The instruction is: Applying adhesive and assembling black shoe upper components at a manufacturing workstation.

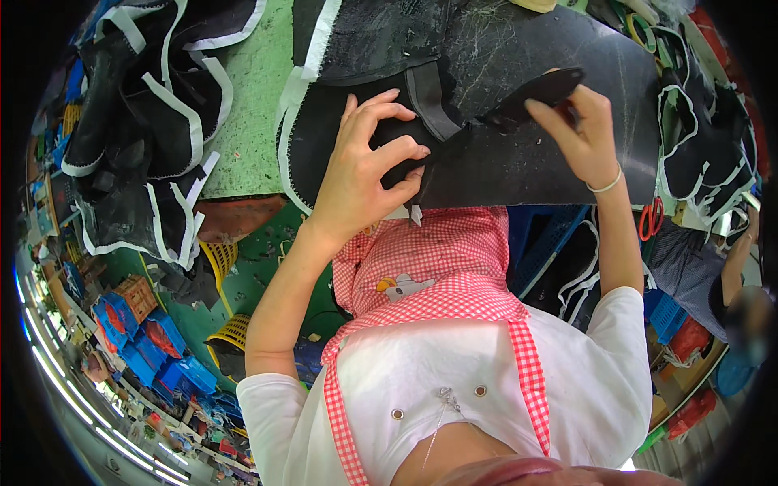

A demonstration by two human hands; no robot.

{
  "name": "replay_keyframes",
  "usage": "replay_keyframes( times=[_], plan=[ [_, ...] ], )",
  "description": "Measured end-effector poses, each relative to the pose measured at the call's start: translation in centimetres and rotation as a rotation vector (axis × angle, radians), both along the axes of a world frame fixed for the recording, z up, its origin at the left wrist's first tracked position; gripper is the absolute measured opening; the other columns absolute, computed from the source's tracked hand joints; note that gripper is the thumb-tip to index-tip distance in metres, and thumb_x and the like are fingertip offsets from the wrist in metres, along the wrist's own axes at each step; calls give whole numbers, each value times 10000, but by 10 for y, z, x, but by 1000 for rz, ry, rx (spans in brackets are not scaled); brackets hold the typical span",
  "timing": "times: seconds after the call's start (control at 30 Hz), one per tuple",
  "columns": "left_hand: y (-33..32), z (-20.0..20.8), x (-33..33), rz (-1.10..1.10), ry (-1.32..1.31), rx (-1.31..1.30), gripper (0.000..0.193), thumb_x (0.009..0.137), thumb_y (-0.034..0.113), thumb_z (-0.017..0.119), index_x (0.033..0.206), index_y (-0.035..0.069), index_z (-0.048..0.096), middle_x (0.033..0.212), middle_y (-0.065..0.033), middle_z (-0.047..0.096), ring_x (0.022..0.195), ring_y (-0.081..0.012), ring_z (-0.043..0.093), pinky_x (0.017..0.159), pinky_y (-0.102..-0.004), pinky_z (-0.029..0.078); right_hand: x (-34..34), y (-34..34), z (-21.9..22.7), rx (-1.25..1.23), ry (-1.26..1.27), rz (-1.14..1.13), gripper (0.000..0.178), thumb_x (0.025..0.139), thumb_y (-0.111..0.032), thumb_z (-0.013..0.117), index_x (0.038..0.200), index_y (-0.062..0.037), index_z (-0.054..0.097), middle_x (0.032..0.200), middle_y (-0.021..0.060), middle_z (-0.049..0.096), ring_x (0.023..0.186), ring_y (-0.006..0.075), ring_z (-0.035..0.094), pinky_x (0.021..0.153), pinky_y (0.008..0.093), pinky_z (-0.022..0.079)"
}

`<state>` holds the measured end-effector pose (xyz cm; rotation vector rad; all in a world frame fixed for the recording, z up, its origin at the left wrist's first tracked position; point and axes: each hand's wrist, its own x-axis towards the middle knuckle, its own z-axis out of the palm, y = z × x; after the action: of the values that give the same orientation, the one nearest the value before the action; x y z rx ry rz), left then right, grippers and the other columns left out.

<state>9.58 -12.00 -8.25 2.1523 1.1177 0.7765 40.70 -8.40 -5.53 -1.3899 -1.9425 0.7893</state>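
A black fabric piece [324, 134] with a white zigzag-stitched edge lies on the table in front of me. My left hand [365, 158] rests over it, fingers curved and apart, thumb close to the index finger. A dark grey strip [433, 101] crosses the piece beside my fingertips. To the right, my right hand [582, 134] pinches a small black flap [535, 93] between thumb and fingers, raised off the dark board [567, 174]. The flap's inner end meets the strip; how they join is hard to make out.
White-edged black pieces are heaped at the left [121, 121] and right [701, 138] of the green tabletop [251, 105]. Red-handled scissors [651, 219] hang at the right edge. Yellow baskets [220, 259] and blue crates [166, 340] stand lower left. Another person is at far right.
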Motion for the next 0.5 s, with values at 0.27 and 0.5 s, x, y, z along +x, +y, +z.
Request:
replay_keyframes(
  times=[0.27, 0.5],
  plan=[
    [-1, -12, -3, 163, -184, 28, 327, 741, 106, 787, 912, 41, 516, 1092, -151, 496, 1162, -375, 500, 1143, -580, 359, -66, 39, 1, 213, 29, 217, 139, 950, 14, 683, 1086, 16, 712, 954, -1, 688, 832, 77, 617, 705, 244, 486],
    [-1, -19, -3, 180, -246, 65, 361, 641, -59, 620, 920, 41, 414, 1033, -171, 453, 1074, -375, 484, 1073, -499, 412, -43, 39, 28, -203, 345, 467, 187, 912, -80, 776, 1069, 14, 742, 892, -2, 728, 719, 43, 599, 615, 240, 464]
  ],
)
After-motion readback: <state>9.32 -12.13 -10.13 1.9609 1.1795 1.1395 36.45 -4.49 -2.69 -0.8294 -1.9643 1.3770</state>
